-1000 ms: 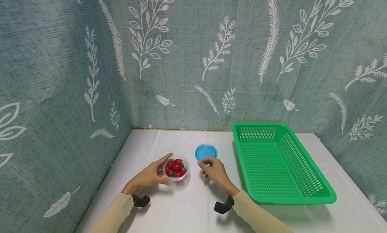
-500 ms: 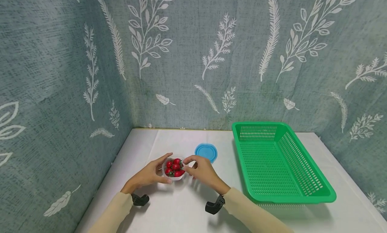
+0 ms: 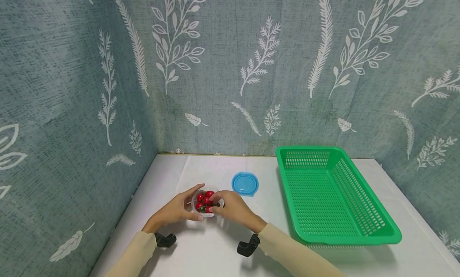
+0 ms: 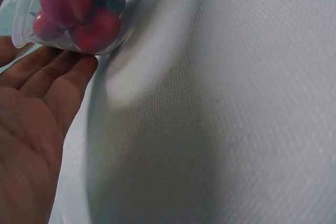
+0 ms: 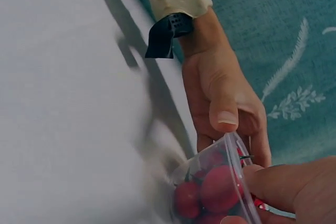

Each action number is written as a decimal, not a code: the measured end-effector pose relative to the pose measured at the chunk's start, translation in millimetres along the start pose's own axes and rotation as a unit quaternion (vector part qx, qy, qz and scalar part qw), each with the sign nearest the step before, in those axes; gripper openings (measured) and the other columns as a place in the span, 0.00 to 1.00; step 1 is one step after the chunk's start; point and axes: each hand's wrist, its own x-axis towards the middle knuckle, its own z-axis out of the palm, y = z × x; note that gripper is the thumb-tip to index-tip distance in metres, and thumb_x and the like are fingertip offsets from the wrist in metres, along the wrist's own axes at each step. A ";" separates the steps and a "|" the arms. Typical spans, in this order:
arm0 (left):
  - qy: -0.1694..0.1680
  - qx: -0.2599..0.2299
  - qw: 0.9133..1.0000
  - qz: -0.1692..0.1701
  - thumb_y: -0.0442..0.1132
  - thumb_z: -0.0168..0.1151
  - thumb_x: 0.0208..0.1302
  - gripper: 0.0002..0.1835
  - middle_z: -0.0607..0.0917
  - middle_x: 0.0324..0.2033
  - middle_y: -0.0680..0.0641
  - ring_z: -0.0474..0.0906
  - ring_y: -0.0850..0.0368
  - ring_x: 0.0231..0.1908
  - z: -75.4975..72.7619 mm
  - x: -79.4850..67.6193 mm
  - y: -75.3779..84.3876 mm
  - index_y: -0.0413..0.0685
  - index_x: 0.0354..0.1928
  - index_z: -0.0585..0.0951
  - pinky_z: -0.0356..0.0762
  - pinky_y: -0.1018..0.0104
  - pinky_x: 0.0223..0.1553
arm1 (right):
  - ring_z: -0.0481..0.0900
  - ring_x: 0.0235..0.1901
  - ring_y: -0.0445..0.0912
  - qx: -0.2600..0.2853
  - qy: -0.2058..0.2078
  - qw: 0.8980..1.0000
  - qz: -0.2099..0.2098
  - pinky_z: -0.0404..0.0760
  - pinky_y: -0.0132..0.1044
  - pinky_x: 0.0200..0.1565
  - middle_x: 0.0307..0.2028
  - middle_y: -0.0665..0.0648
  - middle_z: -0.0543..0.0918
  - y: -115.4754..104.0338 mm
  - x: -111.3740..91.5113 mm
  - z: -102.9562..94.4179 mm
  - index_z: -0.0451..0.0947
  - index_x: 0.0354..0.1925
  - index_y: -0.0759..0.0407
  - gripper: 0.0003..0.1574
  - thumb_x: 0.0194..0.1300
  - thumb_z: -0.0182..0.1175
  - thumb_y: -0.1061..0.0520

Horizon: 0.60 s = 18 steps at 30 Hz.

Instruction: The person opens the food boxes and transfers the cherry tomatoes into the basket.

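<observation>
A small clear plastic container (image 3: 205, 215) of red cherry tomatoes (image 3: 200, 197) sits on the white cloth. My left hand (image 3: 176, 208) holds it from the left, thumb on the near side and fingers on the far side. The left wrist view shows the fingertips (image 4: 86, 66) against the container's lower edge. From the right, my right hand (image 3: 233, 209) reaches over the rim, its thumb and forefinger on a tomato at the container's right side. In the right wrist view, the right fingers (image 5: 273, 184) dip over the rim; the pinched tomato is mostly hidden.
A round blue lid (image 3: 245, 183) lies behind my right hand. The large green plastic basket (image 3: 320, 201) stands to the right on the white-covered table (image 3: 215, 255). Leaf-patterned grey-green cloth (image 3: 223, 69) walls the back and sides.
My right hand has moved left from beside the blue lid to the container, and its fingers have gone in among the tomatoes. The left hand keeps its hold.
</observation>
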 end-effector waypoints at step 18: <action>0.004 -0.001 1.000 -0.008 0.41 0.83 0.54 0.60 0.60 0.78 0.43 0.61 0.44 0.74 -0.3 0.5 -0.7 0.51 0.83 0.53 0.72 0.62 0.66 | 0.83 0.43 0.46 -0.056 0.010 0.998 0.002 0.78 0.32 0.39 0.38 0.48 0.84 -7.0 9.4 0.4 0.87 0.47 0.54 0.14 0.63 0.75 0.53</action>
